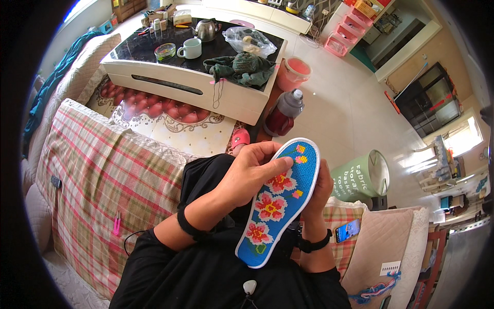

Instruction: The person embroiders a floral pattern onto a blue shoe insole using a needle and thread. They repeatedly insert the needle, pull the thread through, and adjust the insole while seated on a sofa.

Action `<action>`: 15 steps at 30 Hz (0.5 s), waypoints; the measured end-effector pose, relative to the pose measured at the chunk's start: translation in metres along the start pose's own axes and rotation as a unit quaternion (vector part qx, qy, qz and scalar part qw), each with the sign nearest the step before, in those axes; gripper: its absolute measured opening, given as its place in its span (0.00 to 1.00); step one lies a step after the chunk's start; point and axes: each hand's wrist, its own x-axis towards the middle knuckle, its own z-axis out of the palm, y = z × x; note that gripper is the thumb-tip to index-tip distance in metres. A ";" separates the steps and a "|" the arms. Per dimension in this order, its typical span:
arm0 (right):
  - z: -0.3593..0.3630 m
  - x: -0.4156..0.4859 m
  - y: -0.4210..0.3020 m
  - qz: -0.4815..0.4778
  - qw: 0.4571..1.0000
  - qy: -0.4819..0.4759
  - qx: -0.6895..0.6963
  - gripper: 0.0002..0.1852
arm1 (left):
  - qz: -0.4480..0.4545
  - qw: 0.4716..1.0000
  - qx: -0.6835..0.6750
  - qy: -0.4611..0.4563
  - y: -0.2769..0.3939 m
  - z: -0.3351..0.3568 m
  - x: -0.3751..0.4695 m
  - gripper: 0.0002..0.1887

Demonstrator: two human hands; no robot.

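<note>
An embroidered insole (278,201), blue with red and pink flowers and a white edge, lies tilted above my lap, its wide end pointing away from me. My left hand (251,170) grips its upper left side, the thumb resting on the stitched face near a red flower and the fingers partly hidden behind. My right hand (319,189) holds its right edge from behind, with most of those fingers hidden by the insole. Pink thread snips (117,223) lie on the plaid sofa cover to the left. Blue and pink thread (376,289) lies on the sofa at the lower right.
A low table (185,83) ahead holds a mug (190,48), a kettle (206,30) and dark green knitting (245,69). Beside it stand a large flask (284,112) and a pink bin (294,73). A green fabric basket (357,174) and a phone (347,231) are at my right.
</note>
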 end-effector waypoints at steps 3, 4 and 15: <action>0.000 0.000 0.001 0.010 1.000 -0.001 0.016 0.20 | -0.003 1.000 -0.004 -0.008 0.000 0.000 0.000 0.15; 0.000 0.000 0.001 -0.003 1.000 0.002 0.011 0.20 | -0.005 1.000 -0.005 -0.008 0.001 0.000 0.001 0.15; 0.001 0.004 0.001 -0.062 0.998 0.005 -0.028 0.17 | -0.012 0.999 -0.037 -0.017 0.000 0.000 0.002 0.15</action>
